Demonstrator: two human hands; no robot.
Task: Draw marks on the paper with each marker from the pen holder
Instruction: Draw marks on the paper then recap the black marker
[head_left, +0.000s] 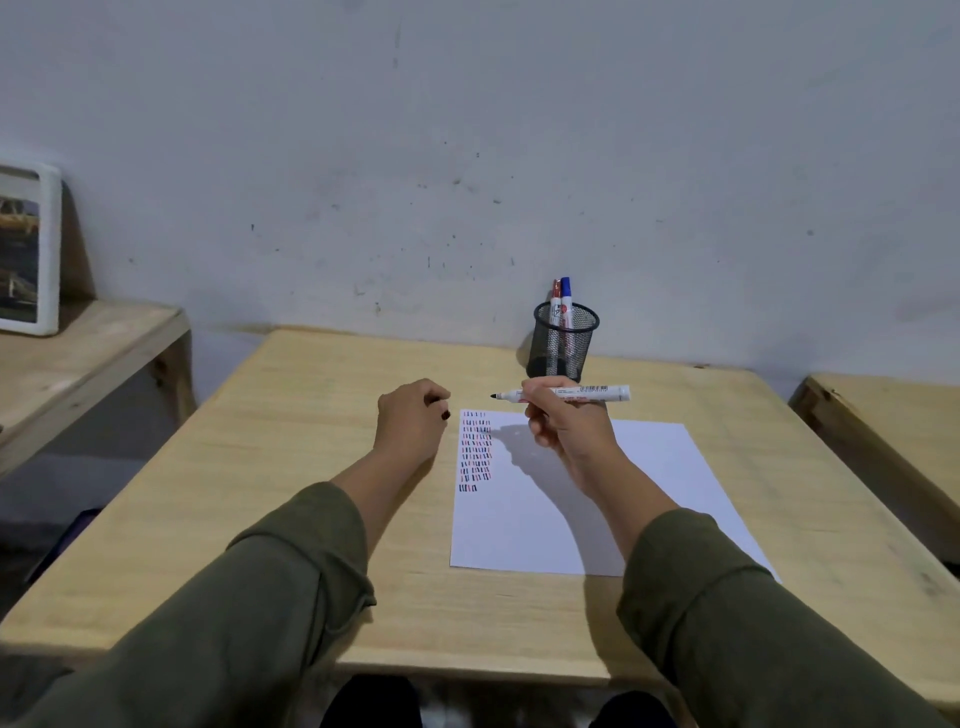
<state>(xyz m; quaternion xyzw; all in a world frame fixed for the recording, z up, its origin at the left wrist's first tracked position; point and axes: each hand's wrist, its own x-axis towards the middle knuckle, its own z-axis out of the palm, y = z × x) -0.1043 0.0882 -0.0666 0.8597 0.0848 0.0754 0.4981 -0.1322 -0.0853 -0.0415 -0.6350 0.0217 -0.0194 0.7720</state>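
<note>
Pale wooden desk (291, 467): right hand (563, 423) grips uncapped black-tipped white marker (571, 393) above white paper sheet (660, 483); left hand (413, 421) pinches its cap (445, 414) beside the sheet. Tip should descend below the existing marks (475, 449).

Right hand (563, 421) grips uncapped marker (566, 393) above paper (649, 478); left hand (413, 418) holds, seemingly, cap (445, 414).

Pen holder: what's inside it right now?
Two capped markers stand in the black mesh pen holder: a red-capped marker and a blue-capped marker, leaning together. Their lower ends show only dimly through the mesh; anything lying at the bottom cannot be made out.
</note>
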